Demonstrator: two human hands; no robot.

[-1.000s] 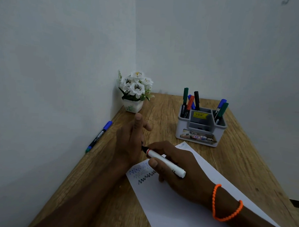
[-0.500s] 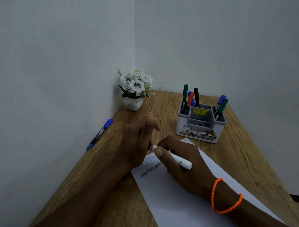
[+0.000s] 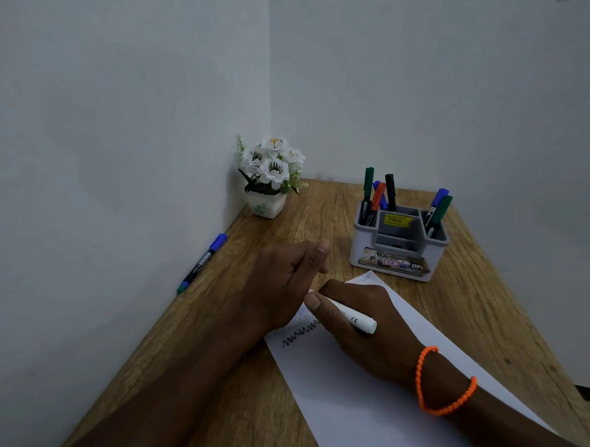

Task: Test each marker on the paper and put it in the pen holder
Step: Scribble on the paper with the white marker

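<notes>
R hand (image 3: 360, 324) clamped round white marker (image 3: 353, 318) over paper (image 3: 363, 412); L hand (image 3: 284, 280) at marker's front end, grip hidden, cannot tell. Pen holder (image 3: 398, 255) behind.

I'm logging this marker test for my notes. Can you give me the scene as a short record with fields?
right hand: right hand grips white barrel marker
left hand: left hand covers the marker's front end
paper: white paper sheet with zigzag scribbles
holder: grey plastic pen holder, six markers inside
loose: blue-capped marker by the left wall
</notes>
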